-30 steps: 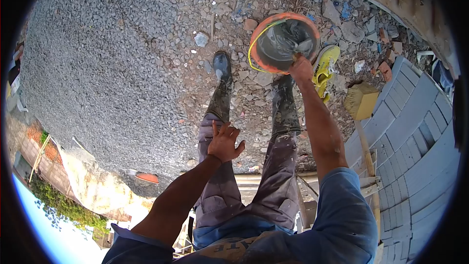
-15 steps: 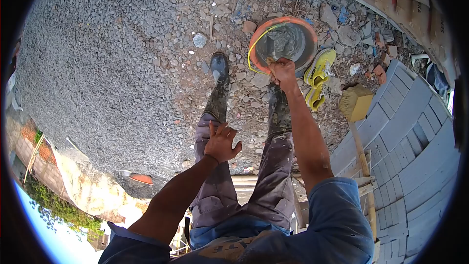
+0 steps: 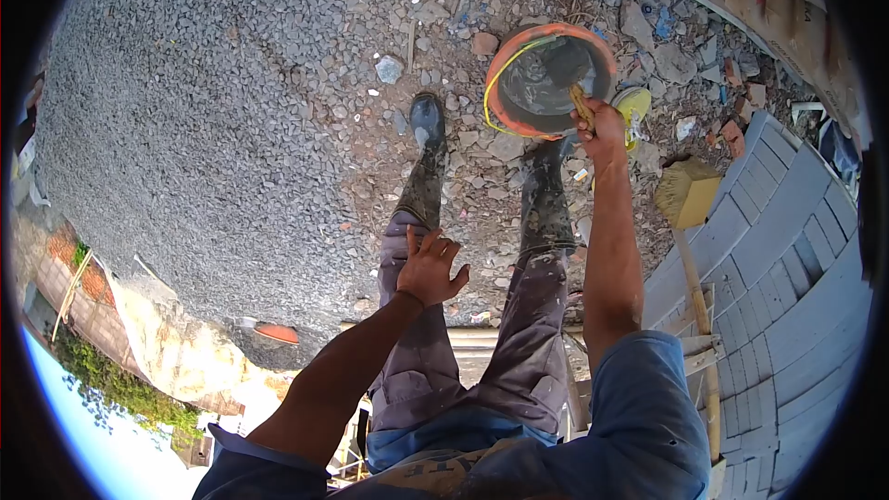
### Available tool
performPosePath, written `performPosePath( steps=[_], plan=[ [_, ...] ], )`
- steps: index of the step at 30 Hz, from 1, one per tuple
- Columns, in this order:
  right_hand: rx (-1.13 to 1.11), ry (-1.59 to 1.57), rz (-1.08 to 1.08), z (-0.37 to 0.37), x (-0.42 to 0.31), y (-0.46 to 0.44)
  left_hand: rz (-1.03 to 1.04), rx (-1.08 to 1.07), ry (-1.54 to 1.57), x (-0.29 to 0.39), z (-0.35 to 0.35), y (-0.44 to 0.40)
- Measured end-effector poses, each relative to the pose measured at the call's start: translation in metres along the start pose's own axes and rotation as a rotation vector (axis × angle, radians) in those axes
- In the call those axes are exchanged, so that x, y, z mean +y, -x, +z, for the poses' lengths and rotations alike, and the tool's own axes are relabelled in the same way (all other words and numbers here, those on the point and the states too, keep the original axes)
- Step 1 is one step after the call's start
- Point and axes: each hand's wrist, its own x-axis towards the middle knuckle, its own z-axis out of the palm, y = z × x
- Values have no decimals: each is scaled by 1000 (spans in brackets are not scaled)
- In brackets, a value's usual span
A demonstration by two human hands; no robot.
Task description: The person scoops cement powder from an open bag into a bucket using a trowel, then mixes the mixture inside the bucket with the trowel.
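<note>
An orange bucket (image 3: pixel 494 100) with a yellow handle stands on the rubble, wet grey mortar (image 3: pixel 532 83) inside it. At its near right rim, my right hand (image 3: pixel 604 125) is closed round the wooden handle of a trowel (image 3: pixel 581 104). The trowel's grey blade lies in the mortar, partly covered by it. My left hand (image 3: pixel 431 268) rests on my left knee with its fingers spread, holding nothing. Black rubber boots (image 3: pixel 426 120) are on my feet, and the bucket is just ahead of the right one.
Yellow shoes (image 3: pixel 633 109) lie right of the bucket, partly hidden by my right hand. A broom-like block on a wooden pole (image 3: pixel 687 193) leans near grey boards (image 3: pixel 769 250). Stacked printed sacks (image 3: pixel 769 9) stand at upper right. Gravel (image 3: pixel 213 130) spreads across the left.
My right hand has moved right along the bucket's rim, and the trowel blade now shows in the mortar. My left hand stays on the knee. The view has shifted slightly.
</note>
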Motion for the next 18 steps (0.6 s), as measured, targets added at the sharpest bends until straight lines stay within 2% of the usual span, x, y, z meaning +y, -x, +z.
performPosePath(
  steps=[1, 3, 4, 6, 10, 12, 18],
  plan=[
    [-1, -2, -1, -1, 1, -5, -10, -23, 0, -1, 0, 0],
    [181, 535, -183, -2, 6, -15, -11, -24, -1, -2, 1, 0],
    [181, 535, -182, -1, 11, -22, -10, -24, -2, -2, 1, 1],
    [463, 1265, -570, 4, 16, -37, -13, -22, 1, -3, 2, 2],
    [444, 1388, -649, 40, 16, -38, -13, -12, 2, -5, 4, 4],
    [325, 1390, -552, 67, 11, -19, -15, -19, 4, -6, 4, 5],
    [190, 1430, -463, 79, 39, -23, 3, 23, 3, -7, 6, 5]
  ],
)
